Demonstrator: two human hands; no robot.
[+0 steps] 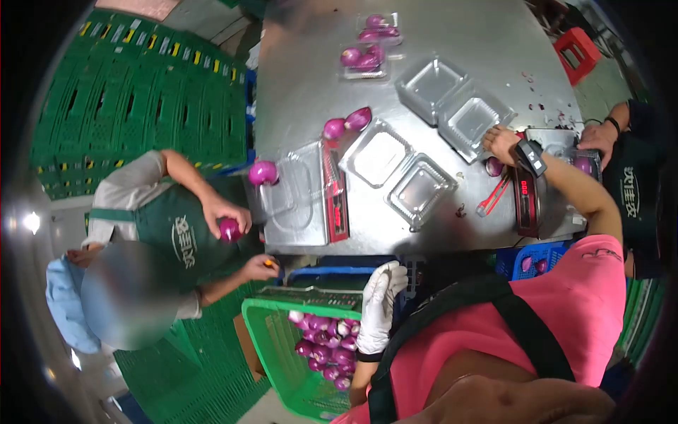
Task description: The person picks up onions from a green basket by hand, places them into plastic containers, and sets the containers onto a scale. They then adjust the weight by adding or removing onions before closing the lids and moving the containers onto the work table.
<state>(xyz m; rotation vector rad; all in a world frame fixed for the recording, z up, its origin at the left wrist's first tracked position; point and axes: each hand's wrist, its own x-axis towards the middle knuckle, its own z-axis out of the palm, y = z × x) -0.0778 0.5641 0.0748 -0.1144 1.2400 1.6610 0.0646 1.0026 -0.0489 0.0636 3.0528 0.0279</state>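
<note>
Right grip (501, 145) is up at the outer rim of an open clear clamshell (458, 106) on the worktop (480, 42), fingers bunched, but honestly can't tell if they're pinching it. There's a red onion (494, 167) just below that hand, next to the scale (525, 187). Gloved left grip (381, 298) is by the green crate (265, 346) of onions (328, 346), fingers close together; can't tell if anything's in it.
</note>
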